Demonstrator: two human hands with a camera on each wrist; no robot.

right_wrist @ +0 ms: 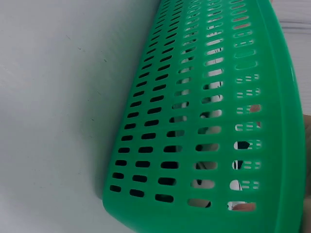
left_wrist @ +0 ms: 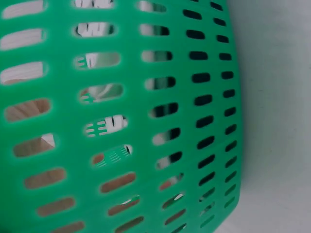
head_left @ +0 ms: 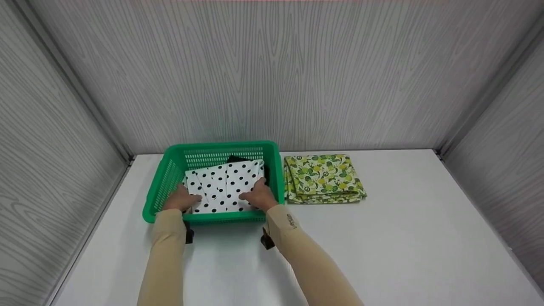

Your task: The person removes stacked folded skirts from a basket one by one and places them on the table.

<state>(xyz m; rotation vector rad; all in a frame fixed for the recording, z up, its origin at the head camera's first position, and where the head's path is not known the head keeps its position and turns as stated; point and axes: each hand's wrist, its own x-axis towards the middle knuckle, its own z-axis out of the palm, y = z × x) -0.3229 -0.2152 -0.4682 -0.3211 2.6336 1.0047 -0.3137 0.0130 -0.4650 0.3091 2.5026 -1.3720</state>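
Observation:
A folded white cloth with black polka dots lies inside a green plastic basket. My left hand holds its left side, with the thumb over the top. On the opposite side, my right hand grips the cloth's right edge, thumb also on top. Fingers beneath the fabric are hidden. Something black shows behind the cloth in the basket. Both wrist views face the perforated basket wall, which blocks most of the hands.
A folded cloth with a yellow and green lemon print lies right beside the basket on the white table. Grey wood-grain panels stand at the back and both sides.

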